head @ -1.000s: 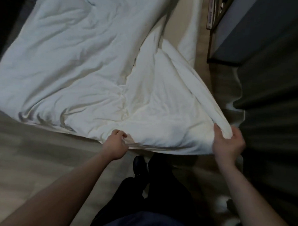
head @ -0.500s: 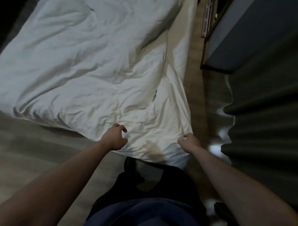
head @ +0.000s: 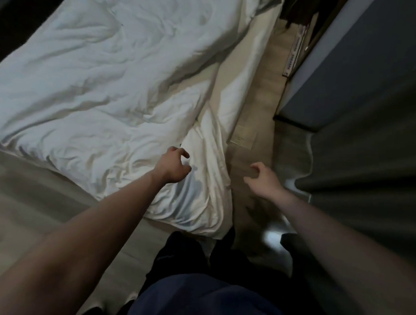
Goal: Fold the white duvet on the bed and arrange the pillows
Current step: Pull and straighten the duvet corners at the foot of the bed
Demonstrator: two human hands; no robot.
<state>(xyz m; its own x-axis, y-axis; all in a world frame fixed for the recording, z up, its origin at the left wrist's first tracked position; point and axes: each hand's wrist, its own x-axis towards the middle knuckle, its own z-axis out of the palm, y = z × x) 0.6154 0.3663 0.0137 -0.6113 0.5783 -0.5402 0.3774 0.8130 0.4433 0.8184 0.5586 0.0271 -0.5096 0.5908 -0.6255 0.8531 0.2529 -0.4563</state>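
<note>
The white duvet (head: 101,90) takes up most of the view, spread rumpled over the bed (head: 230,83) from the upper left down to the near corner, where its crumpled edge hangs just in front of the person's dark trousers (head: 182,257). A strip of bare sheet shows along the bed's right side, next to a narrow run of wooden floor (head: 259,103). To the right of that floor hangs a dark curtain (head: 368,187), with a grey wall panel (head: 354,58) above it. Pale floor also fills the lower left. Both bare forearms reach forward from the bottom of the view. The left hand (head: 174,166) hovers over the duvet's near corner with its fingers loosely curled and holding nothing; whether it touches the cloth cannot be told. The right hand (head: 262,179) is off the bed, above the floor strip, fingers likewise loosely curled and empty.
</note>
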